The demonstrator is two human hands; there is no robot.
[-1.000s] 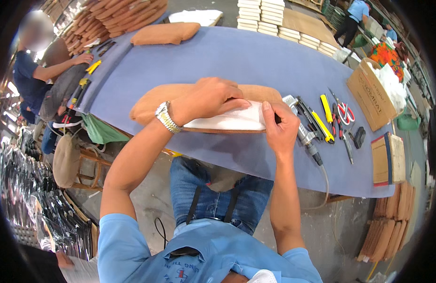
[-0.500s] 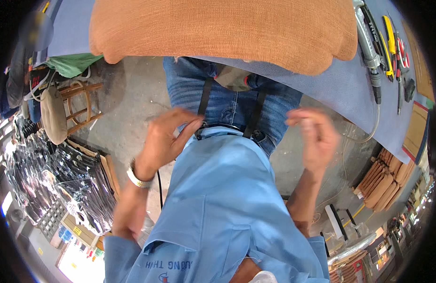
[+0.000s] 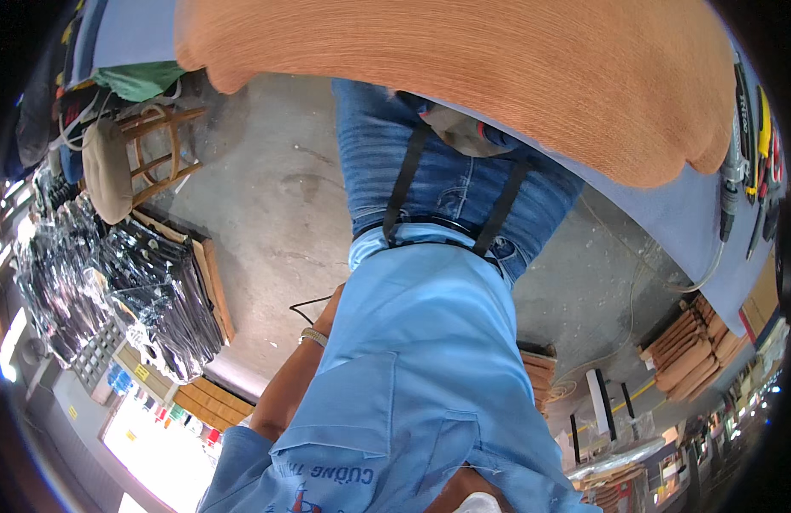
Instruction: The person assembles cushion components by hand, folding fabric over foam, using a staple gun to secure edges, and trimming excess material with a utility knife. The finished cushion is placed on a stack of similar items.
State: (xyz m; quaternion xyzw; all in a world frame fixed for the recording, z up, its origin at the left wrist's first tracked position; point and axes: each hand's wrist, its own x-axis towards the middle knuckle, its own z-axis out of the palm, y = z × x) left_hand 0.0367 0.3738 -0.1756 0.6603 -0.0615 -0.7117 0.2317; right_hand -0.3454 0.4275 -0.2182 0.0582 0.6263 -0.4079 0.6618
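Note:
My left hand [image 3: 332, 311] is at my left side, mostly hidden behind my light blue shirt [image 3: 421, 316]; its fingers do not show. A metal watch band [image 3: 312, 337] circles that wrist, and a thin black cord [image 3: 306, 303] loops out beside the hand. My right hand and forearm are out of sight. Ahead of me, an orange-brown fabric-covered padded piece [image 3: 464, 77] with a curved near edge lies on a blue-covered table [image 3: 652, 222]. Neither hand touches the padded piece.
On the table's right lie a hose-fed tool [image 3: 727, 201], a yellow-handled tool [image 3: 763, 128] and other hand tools. At left are a stool [image 3: 160, 162] with a tan cushion and plastic-wrapped stacks [image 3: 152, 291]. Brown padded pieces [image 3: 690, 350] are piled at right.
Both hands have left the space before my waist: the left went back to my side, the right out of view. The view has shifted, and the padded piece appears farther right.

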